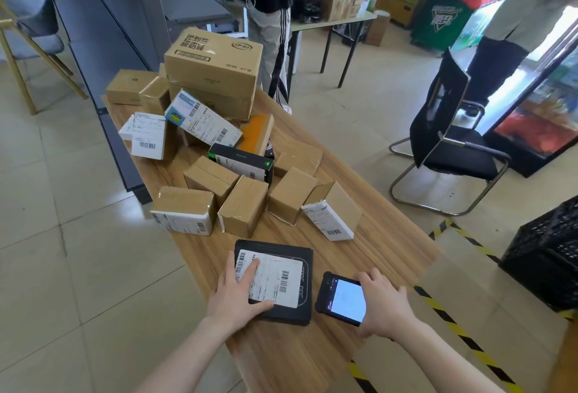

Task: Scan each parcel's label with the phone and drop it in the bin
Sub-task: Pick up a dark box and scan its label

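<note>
head view: a long wooden surface (384, 236) runs from 6 o'clock up toward 11 o'clock. at the near end lies a flat black parcel (276, 281) with a white label (271, 278) facing up. the left hand (235, 294) rests on it, fingers spread flat over the label's left part and thumb along the near edge — pressing rather than gripping. just beside the parcel at 3 o'clock, the phone (342, 298) lies with its lit screen up; the right hand (386, 303) covers its right edge, fingers curled loosely around it, though whether the phone is lifted off the surface cannot be told. further up, around 12 o'clock, sits a heap of cardboard boxes (244, 205), several with barcode labels, topped by a large carton (212, 61). a black crate (547, 264) stands on the floor at 3 o'clock — well apart from the parcel.
</note>
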